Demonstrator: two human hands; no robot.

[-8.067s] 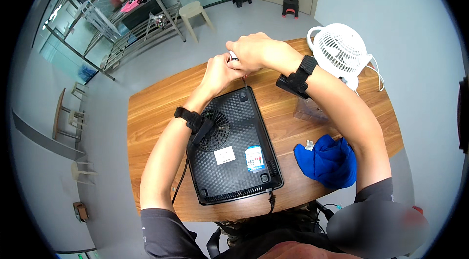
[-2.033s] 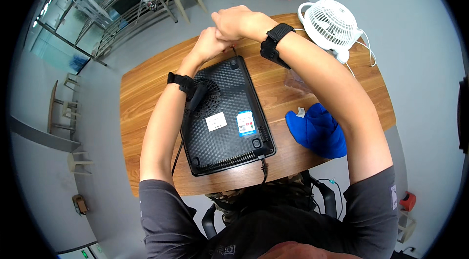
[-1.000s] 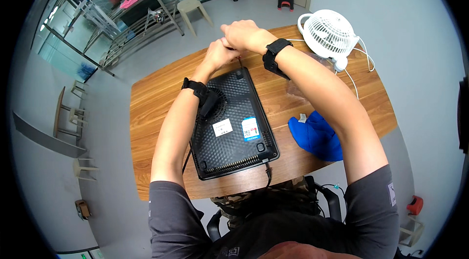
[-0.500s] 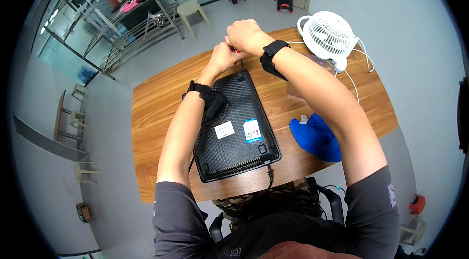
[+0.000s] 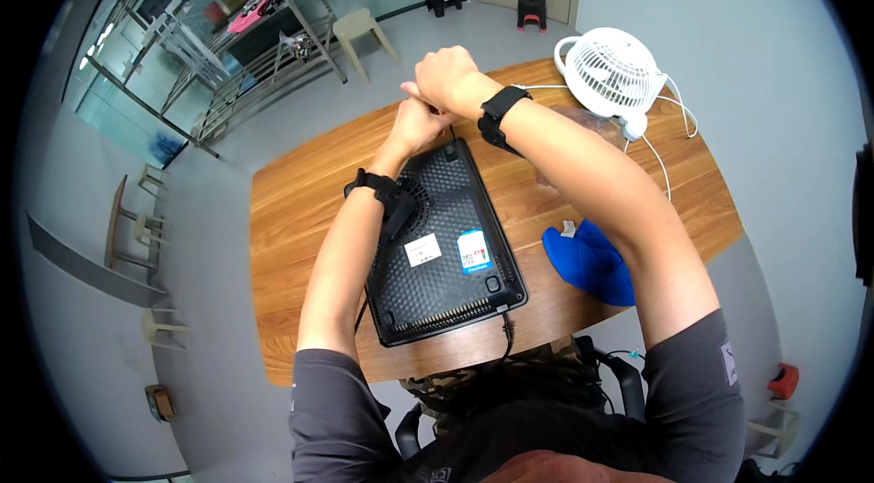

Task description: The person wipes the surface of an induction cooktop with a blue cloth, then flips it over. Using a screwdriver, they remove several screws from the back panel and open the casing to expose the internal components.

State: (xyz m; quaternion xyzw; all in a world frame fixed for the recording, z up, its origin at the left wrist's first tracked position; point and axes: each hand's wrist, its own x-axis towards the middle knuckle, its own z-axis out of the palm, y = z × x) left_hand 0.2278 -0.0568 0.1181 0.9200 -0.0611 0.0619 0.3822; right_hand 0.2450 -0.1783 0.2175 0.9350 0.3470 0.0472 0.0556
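Note:
A flat black laptop-sized device (image 5: 432, 201) lies on the wooden table (image 5: 300, 237), its textured underside facing up with a round fan grille, two stickers and rubber feet. Beyond its far edge, both my hands are closed together around a thin-shafted tool (image 5: 453, 132). My left hand (image 5: 421, 125) grips low, just over the far edge. Above it, my right hand (image 5: 448, 80) is curled with its thumb sticking out to the left. The tool's upper part is mostly hidden by my fingers; its dark shaft points down. I cannot tell what its tip touches.
A white fan (image 5: 612, 71) with a white cord stands at the far right of the table. Clear plastic wrapping (image 5: 592, 123) and a blue cloth (image 5: 590, 263) lie right of the device. A black cable (image 5: 507, 333) leaves its near edge. Metal racks (image 5: 246, 46) and stools stand beyond.
My right hand has turned, its thumb now pointing out left. The red part of the tool, seen earlier between my hands, is now largely covered. The view has shifted slightly.

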